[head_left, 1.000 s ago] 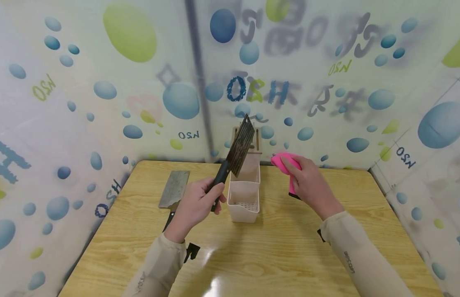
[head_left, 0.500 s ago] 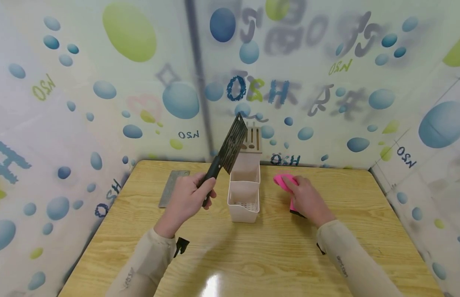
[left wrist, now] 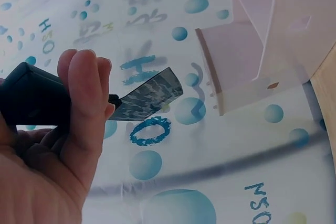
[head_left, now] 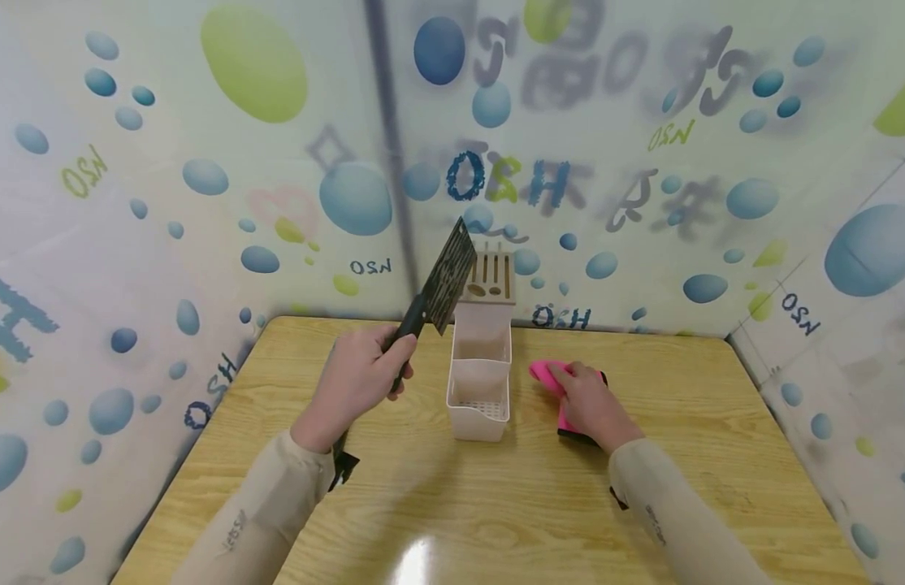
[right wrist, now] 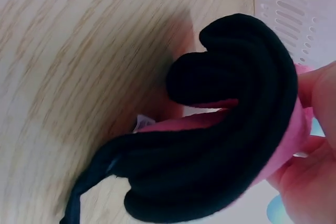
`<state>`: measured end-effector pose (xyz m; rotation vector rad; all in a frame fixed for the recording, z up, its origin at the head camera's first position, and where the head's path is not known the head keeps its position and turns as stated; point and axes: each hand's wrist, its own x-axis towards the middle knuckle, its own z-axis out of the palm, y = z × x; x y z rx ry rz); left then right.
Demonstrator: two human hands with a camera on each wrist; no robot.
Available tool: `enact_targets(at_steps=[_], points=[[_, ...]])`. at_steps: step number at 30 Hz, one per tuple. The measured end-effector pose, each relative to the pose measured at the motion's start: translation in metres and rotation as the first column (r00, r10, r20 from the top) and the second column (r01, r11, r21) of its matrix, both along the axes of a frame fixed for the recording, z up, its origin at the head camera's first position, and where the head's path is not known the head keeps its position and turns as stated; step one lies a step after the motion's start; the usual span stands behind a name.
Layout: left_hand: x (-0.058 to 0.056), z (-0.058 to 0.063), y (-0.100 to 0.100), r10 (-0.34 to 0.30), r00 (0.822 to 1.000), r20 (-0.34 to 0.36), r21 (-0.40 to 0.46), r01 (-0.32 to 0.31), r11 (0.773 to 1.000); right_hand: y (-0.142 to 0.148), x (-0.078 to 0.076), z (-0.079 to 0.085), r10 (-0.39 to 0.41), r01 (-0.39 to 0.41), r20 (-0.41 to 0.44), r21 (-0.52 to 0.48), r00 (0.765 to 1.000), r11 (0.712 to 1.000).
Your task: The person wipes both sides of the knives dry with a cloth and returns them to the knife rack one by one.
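My left hand (head_left: pixel 353 372) curled round the handle of a cleaver (head_left: pixel 444 280) at mid-frame, and my right hand (head_left: pixel 590 402) gripped a pink cloth (head_left: pixel 547 375) right of centre, above the surface (head_left: pixel 496 512).

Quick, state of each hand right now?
Left hand: closed, holding a cleaver by its black handle.
Right hand: closed, gripping a pink-and-black cloth.

My head view is bright, with glare on the table (head_left: pixel 413 559) and stretched edges; the right wrist view shows the cloth (right wrist: pixel 247 108) casting soft shadow.
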<state>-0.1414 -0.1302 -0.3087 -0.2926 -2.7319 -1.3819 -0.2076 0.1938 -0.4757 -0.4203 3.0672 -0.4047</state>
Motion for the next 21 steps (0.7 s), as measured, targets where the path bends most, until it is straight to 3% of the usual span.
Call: enact_targets(at_steps=[10,15,21], points=[[-0.01,0.016,0.0,-0.038,0.999,0.021,-0.04,0.038,0.998,-0.009,-0.002,0.012,0.034,-0.035,0.043,0.032,0.999,0.999],[-0.013,0.026,0.0,-0.026,0.998,0.056,-0.074,0.031,0.997,-0.021,-0.006,0.025,0.086,-0.086,-0.002,-0.04,0.996,0.996],[-0.02,0.038,0.001,-0.027,0.996,0.09,-0.125,0.038,0.991,-0.036,-0.015,0.038,0.091,-0.073,0.079,-0.208,0.993,0.976]])
